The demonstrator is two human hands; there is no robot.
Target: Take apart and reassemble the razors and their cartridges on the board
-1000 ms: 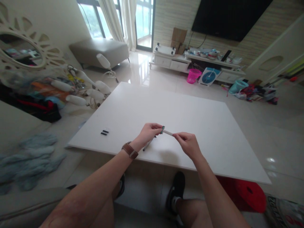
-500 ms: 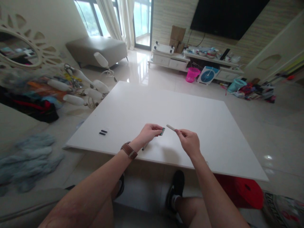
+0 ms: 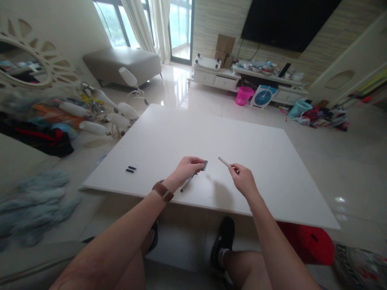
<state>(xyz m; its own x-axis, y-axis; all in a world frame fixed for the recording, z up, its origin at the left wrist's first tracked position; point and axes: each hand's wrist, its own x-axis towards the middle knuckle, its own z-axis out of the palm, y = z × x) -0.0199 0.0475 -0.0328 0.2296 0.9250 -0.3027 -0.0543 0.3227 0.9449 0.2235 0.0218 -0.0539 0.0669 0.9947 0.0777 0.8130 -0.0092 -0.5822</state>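
Observation:
My left hand, with a brown-strapped watch on the wrist, pinches a small green piece that looks like a circuit board. To its right, my right hand is closed on the lower end of a slim light grey stick, whose free end points up and left. A gap separates stick and board. Beneath my left hand a thin dark pen-like tool lies on the white table. Two short black strips rest at the table's left side.
A white lamp with several shades stands against the table's left edge. Below the near right edge is a red object. Farther back are a pink basket, a blue fan and a TV cabinet.
My right hand has drawn the stick away to the right, widening the gap to the board. My left hand has shifted slightly left, and more of the dark tool beneath it shows.

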